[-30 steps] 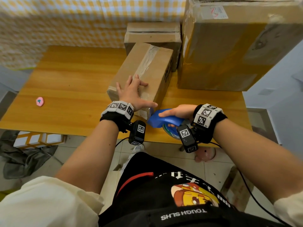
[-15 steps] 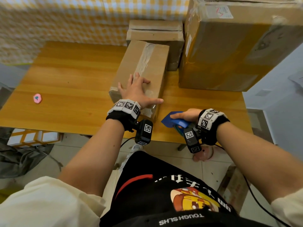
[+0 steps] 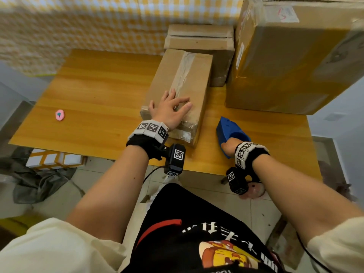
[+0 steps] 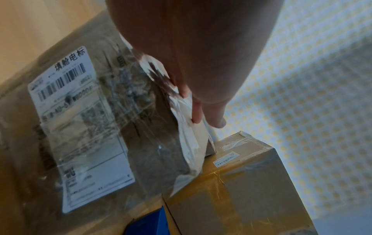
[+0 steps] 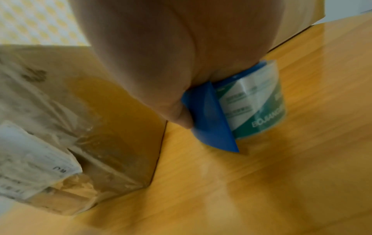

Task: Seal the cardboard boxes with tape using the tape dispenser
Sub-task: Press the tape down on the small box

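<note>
Since the earlier frame the right hand [image 3: 229, 147] has carried the blue tape dispenser [image 3: 229, 131] away from the near end of the long cardboard box [image 3: 183, 89] and down to the wooden surface [image 3: 94, 99] just right of it, while the left hand [image 3: 169, 111] has slid a little further up the box top.

The left hand lies flat with fingers spread, pressing on the box lid over the strip of clear tape [image 3: 184, 73] that runs along the centre seam. The right hand is curled round the dispenser, which looks to be resting on the surface; from the wrist view the blue plastic shell [image 5: 209, 120] and the green-and-white printed roll [image 5: 255, 101] show below the palm.

The step in hand appears to be smoothing the fresh strip. To do it well, the palm should run firmly along the seam from the near end to the far one, pushing out wrinkles, and over the near edge where the film is bunched.

The box is matt brown corrugated card, oblong. Its near end carries a white shipping label [image 4: 78, 127] under crinkled, glossy film. Behind it sits a smaller box [image 3: 199, 38] with an open slit between its flaps, probably not yet sealed, and to the right stands a large box [image 3: 291, 62] wrapped in yellowish tape. The surface is smooth, varnished, honey-coloured wood.
</note>
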